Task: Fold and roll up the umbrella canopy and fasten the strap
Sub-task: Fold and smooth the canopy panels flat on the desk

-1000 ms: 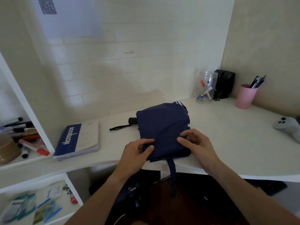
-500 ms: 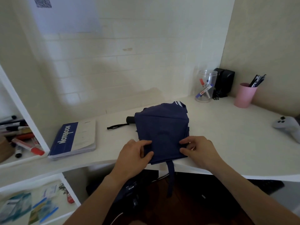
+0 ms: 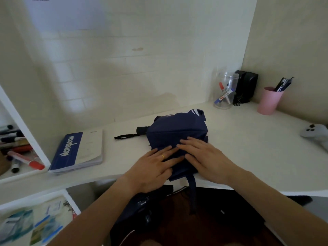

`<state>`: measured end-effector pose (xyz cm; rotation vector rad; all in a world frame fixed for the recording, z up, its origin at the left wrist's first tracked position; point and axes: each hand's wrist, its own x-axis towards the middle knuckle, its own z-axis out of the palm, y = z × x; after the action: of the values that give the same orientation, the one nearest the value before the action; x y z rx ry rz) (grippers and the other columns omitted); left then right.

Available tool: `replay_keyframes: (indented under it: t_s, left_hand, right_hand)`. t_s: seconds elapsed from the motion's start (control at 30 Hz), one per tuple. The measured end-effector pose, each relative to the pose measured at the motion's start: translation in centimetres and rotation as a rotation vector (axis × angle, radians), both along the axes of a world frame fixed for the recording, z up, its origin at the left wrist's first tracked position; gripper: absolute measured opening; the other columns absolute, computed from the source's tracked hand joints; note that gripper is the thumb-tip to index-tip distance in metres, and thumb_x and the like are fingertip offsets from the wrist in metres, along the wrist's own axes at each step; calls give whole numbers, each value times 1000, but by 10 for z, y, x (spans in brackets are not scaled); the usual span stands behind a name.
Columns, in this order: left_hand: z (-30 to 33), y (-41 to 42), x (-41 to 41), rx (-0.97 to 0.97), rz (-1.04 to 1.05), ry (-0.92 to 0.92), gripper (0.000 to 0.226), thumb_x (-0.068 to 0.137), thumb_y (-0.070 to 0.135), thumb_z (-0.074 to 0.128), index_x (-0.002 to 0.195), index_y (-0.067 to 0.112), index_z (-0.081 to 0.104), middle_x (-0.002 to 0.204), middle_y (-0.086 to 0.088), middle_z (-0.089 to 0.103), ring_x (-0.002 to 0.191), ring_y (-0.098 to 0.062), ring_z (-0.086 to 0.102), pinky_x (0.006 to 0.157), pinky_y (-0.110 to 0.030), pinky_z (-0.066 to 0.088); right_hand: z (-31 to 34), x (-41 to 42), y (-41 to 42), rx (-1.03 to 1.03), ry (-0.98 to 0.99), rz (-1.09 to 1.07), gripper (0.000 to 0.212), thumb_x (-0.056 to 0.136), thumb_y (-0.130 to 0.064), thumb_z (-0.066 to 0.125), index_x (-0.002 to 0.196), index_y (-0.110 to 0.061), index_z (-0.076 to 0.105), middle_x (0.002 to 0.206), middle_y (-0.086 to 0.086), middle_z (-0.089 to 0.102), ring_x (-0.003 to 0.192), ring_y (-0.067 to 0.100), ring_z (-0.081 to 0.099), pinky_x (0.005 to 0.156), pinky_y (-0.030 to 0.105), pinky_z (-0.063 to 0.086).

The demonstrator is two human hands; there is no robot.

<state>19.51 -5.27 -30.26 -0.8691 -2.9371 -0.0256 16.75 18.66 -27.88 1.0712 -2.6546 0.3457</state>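
Where the white surface (image 3: 239,139) meets its near edge, the folded navy umbrella canopy (image 3: 177,132) lies flat. Left hand (image 3: 152,167) and right hand (image 3: 205,157) press on it, fingers straight and flat. The strap (image 3: 192,190) hangs over the edge, apparently unfastened.

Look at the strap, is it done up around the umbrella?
No, the strap hangs loose off the desk edge below the navy umbrella canopy.
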Motion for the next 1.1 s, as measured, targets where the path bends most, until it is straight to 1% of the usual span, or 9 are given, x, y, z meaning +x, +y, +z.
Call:
replay_keyframes:
  t_s: [0.1, 0.23, 0.57, 0.67, 0.8, 0.9, 0.97, 1.03, 1.1]
  left_hand:
    - [-1, -8, -2, 8, 18, -54, 50, 108, 49, 15, 154, 60, -2, 170, 17, -11, 154, -3, -17, 128, -34, -5]
    - [1, -12, -12, -7, 33, -139, 50, 107, 55, 18, 149, 67, -6, 170, 12, -16, 155, -6, -17, 127, -35, -7]
    - [25, -10, -40, -195, 170, -142, 62, 99, 69, 22, 155, 59, -2, 171, -3, -11, 158, -21, -12, 127, -42, -5]
    - [31, 12, -29, -33, 74, 45, 56, 106, 52, 25, 160, 40, 21, 172, 2, -1, 158, -12, -6, 128, -32, -3]
    - [9, 25, -15, 50, 32, -52, 54, 108, 54, 12, 160, 46, 2, 170, 12, -8, 156, -6, -13, 129, -36, 1]
    - [-7, 21, -14, 49, 58, -84, 51, 105, 58, 5, 155, 57, -3, 170, 14, -11, 155, -5, -18, 128, -38, -3]
    - [-7, 21, -14, 69, 57, -94, 50, 104, 60, 4, 153, 61, -3, 170, 15, -10, 155, -5, -17, 128, -38, -4]
    - [-7, 22, -13, 82, 57, -91, 49, 105, 60, 5, 153, 62, -2, 171, 16, -8, 155, -5, -16, 128, -38, -3]
    - [-7, 22, -12, 89, 60, -77, 49, 105, 59, 5, 153, 62, -1, 171, 15, -7, 156, -6, -14, 128, -39, -2]
  right_hand:
    - [-12, -17, 17, 261, -145, -28, 68, 97, -59, 5, 159, -34, 13, 168, -12, 5, 155, 7, -3, 126, 36, 11]
    - [-18, -24, 34, 332, -273, -83, 68, 92, -70, 3, 154, -48, -11, 163, -23, -18, 149, -4, -19, 126, 31, -3]
    - [-15, -45, 25, 324, -309, -151, 68, 97, -70, 15, 155, -47, -11, 167, -16, -17, 152, 1, -15, 125, 30, -6]
    - [-14, -44, 25, 318, -301, -150, 67, 97, -69, 15, 156, -47, -10, 167, -15, -16, 152, 2, -14, 125, 30, -6]
    - [-9, -42, 25, 285, -339, -121, 68, 98, -67, 24, 158, -45, -1, 164, -21, -11, 152, 0, -10, 124, 28, -4]
    - [13, -44, 26, -15, -440, -138, 58, 94, -47, 61, 149, -37, 43, 154, -23, 32, 145, 0, 28, 119, 23, 20]
    - [35, -53, 23, -463, -338, -301, 32, 86, -31, 74, 118, -29, 71, 122, -15, 69, 114, 5, 63, 104, 27, 45]
    - [58, -69, 19, -784, -324, -534, 23, 85, -36, 75, 102, -21, 75, 100, -10, 73, 97, 11, 67, 88, 31, 51]
    - [75, -85, 12, -863, -514, -630, 36, 83, -43, 75, 103, -13, 72, 103, 0, 71, 97, 19, 63, 84, 33, 47]
